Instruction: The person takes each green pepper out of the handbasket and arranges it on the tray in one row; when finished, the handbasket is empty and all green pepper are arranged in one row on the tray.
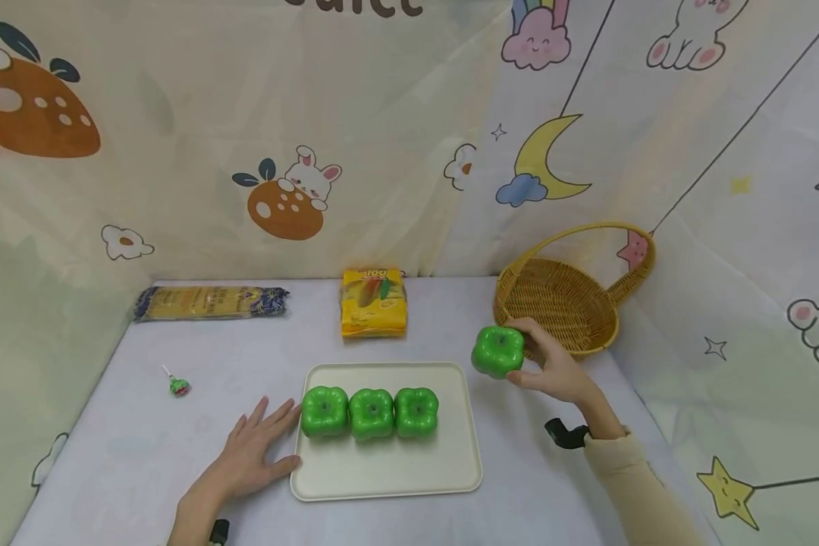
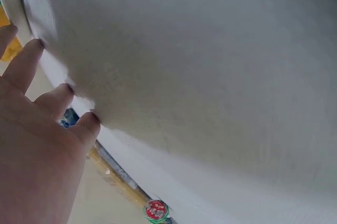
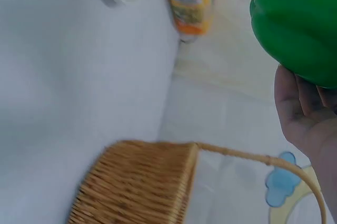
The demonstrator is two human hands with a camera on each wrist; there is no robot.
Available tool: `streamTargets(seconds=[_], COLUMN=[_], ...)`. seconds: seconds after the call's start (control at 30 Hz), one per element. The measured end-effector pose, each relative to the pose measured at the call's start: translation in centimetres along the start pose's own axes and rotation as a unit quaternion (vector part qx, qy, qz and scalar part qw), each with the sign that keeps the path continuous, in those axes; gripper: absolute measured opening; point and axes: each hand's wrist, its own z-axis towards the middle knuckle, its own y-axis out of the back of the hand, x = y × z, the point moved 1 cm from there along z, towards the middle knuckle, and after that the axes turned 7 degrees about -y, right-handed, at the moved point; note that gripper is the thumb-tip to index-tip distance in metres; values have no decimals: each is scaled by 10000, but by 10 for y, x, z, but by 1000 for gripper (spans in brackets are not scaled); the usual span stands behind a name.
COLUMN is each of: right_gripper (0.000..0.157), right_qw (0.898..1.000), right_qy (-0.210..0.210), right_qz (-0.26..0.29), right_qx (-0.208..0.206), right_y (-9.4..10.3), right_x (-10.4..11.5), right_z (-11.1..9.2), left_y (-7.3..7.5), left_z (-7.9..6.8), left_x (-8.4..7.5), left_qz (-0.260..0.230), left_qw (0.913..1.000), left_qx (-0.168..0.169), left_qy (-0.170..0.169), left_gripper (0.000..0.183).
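Note:
Three green bell peppers sit side by side in a row on a cream tray, toward its left half. My right hand grips a fourth-looking match, another green bell pepper, above the table between the tray and a wicker basket. In the right wrist view this green pepper fills the upper right corner, with fingers curled beneath it. My left hand lies with fingers spread at the tray's left edge, thumb and fingertips right at the rim. The left wrist view shows its fingers extended.
A yellow mango-pictured packet stands behind the tray. At the back left lies a long yellow and blue package. A lollipop lies left of my left hand. The basket's tall handle arches up near the back wall.

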Motion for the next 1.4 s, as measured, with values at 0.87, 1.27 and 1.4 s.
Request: streamTargets(seconds=[0.87,1.27,1.4], right_gripper=[71,71,71], right_qw=[9952,9926,9922], right_qy=[-213,-198,-221], right_qz=[167,271,194], right_qx=[942,1168,1211], right_y=[-60,-72,-75], right_x=[-28,-33,-35], right_z=[-17,-18,-17], left_y=[-1,-1,-2], left_z=[1,2,3], left_x=[-2,0,0], left_qz=[-16,-52,-65], left_qw=[10000,10000,9999], left_qx=[47,60,74], left_qy=[24,52,76], left_gripper=[82,83,83])
